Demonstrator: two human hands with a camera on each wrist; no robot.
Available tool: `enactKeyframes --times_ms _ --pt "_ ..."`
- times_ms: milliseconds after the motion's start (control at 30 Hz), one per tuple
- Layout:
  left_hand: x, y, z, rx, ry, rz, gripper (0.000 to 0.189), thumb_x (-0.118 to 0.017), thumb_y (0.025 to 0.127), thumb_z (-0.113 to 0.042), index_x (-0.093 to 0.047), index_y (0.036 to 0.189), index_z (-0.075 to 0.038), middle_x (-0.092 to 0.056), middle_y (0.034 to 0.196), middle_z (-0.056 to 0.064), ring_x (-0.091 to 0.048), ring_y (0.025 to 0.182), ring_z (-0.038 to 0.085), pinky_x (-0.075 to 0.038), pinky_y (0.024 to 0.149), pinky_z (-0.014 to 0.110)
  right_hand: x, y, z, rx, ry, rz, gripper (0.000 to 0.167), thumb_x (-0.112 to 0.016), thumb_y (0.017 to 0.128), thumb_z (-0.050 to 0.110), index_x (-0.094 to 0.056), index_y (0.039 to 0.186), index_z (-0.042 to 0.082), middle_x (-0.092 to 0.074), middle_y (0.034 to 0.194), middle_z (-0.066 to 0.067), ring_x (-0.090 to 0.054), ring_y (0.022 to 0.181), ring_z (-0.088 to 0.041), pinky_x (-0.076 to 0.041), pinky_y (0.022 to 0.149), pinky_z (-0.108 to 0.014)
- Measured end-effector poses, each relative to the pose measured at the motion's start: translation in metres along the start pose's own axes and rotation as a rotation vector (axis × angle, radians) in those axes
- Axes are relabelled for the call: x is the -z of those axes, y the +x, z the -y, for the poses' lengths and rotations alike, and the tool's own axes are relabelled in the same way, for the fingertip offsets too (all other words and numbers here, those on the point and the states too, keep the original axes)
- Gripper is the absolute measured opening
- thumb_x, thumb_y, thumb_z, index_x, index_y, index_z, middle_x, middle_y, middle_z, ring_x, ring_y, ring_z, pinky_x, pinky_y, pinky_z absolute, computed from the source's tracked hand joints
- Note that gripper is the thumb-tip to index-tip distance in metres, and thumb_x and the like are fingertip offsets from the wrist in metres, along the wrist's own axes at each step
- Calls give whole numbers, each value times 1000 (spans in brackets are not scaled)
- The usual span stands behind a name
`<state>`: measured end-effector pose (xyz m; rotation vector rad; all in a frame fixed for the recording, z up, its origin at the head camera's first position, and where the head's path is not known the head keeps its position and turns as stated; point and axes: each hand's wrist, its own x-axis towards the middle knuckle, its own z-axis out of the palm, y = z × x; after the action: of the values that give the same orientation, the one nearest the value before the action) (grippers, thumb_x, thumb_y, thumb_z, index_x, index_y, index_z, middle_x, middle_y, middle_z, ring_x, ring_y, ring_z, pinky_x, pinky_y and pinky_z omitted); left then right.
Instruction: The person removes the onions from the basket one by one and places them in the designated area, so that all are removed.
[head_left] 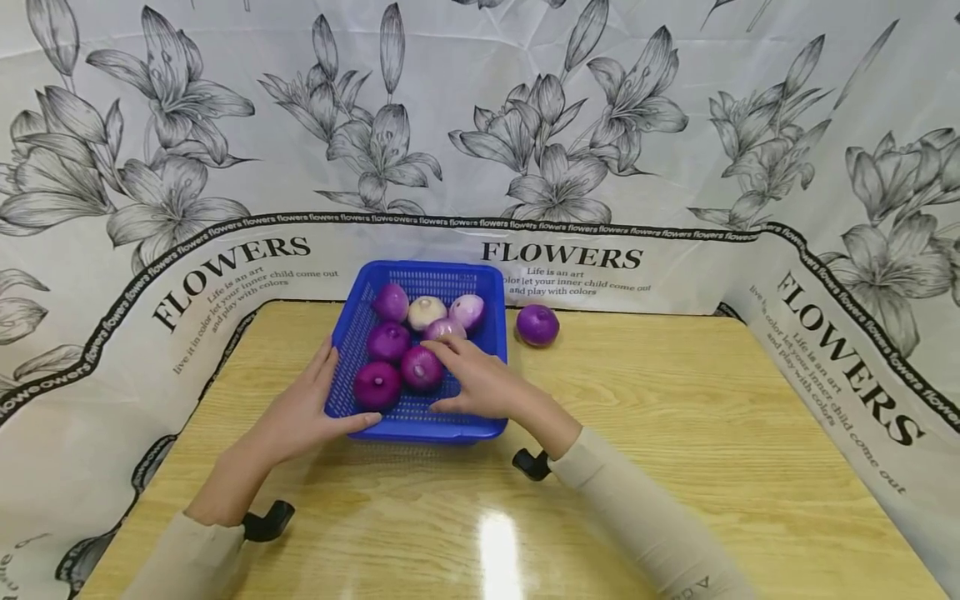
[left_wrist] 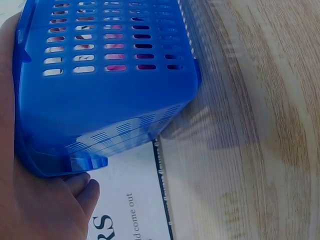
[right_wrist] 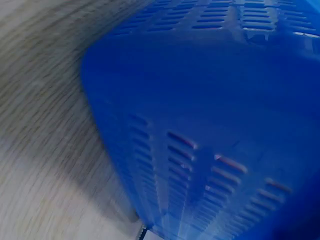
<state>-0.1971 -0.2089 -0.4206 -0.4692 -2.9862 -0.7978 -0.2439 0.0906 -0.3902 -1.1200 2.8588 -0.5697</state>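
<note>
A blue plastic basket (head_left: 491, 429) with slotted walls holds several purple onions and one whitish onion (head_left: 427, 313). My left hand (head_left: 300, 417) holds the basket at its near left corner, thumb over the front rim and fingers along the left rim. In the left wrist view, fingertips (left_wrist: 87, 192) show at the basket's rim. Over the basket's right side reaches my right hand (head_left: 483, 379), fingers spread from the thumb. Its fingertips are right at a purple onion (head_left: 422, 369) in the middle. The right wrist view shows only the basket wall (right_wrist: 200, 95) and table, with the hand hidden.
One more purple onion (head_left: 537, 325) lies on the wooden table (head_left: 675, 433), just right of the basket. Behind the basket hangs a white cloth (head_left: 420, 192) with printed flowers, which also runs along both sides of the table.
</note>
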Motion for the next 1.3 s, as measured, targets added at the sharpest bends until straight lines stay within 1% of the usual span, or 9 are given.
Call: enactKeyframes --times_ms 100,300,533,700,833,967,1133,1200,1300 --pt "0 0 0 2 0 3 129 -66 82 -78 -1 164 -2 7 172 11 -17 152 49 -28 115 68 -3 7 3 -38 -28 54 98 -85 83 46 -32 161 19 -36 159 -11 -43 143 -30 -50 100 -60" --pt "0 0 0 8 3 5 129 -65 82 -79 -1 163 -1 8 172 11 -18 152 49 -28 115 68 -6 20 4 -75 -94 130 102 -84 84 47 -27 163 20 -29 165 -9 -54 135 -29 -50 101 -57" --pt "0 1 -2 -1 2 -4 129 -65 81 -79 -2 164 -3 5 172 11 -20 151 49 -30 114 68 -11 28 4 -77 -141 179 94 -83 86 43 -33 162 19 -32 163 -7 -53 135 -29 -51 101 -55" --pt "2 0 -2 -3 -1 -4 128 -65 82 -78 -2 164 -3 5 172 11 -20 152 49 -30 114 69 -13 28 5 -70 -186 186 86 -83 86 41 -41 158 21 -40 155 -9 -58 127 -28 -53 98 -52" --pt "2 -2 -2 1 5 0 128 -65 82 -78 -1 164 -3 6 172 12 -19 151 49 -30 114 69 -15 28 5 -67 -178 189 82 -84 86 37 -44 156 22 -45 149 -9 -61 123 -26 -54 97 -49" --pt "0 -1 -2 1 -2 -4 128 -64 82 -79 0 164 -5 6 172 10 -20 151 49 -30 113 69 -15 27 5 -82 -175 208 76 -85 85 36 -49 151 23 -54 139 -7 -63 118 -25 -54 96 -47" --pt "-1 0 -2 -8 -9 -7 128 -65 82 -78 1 164 -7 7 172 9 -20 152 49 -31 113 69 -14 26 3 -68 -121 239 72 -85 85 35 -54 147 18 -58 133 -11 -62 118 -28 -52 101 -46" --pt "-2 0 -2 -10 -10 -7 128 -65 82 -78 2 164 -7 7 172 9 -20 151 49 -31 113 69 -14 27 3 -39 -78 222 71 -86 84 34 -55 145 15 -59 130 -12 -61 118 -28 -52 101 -44" --pt "-1 0 -1 -6 -8 -7 128 -65 82 -78 3 164 -7 8 172 9 -20 151 50 -31 113 69 -12 27 1 24 -15 130 68 -87 83 32 -58 142 14 -61 129 -11 -59 119 -26 -50 103 -42"
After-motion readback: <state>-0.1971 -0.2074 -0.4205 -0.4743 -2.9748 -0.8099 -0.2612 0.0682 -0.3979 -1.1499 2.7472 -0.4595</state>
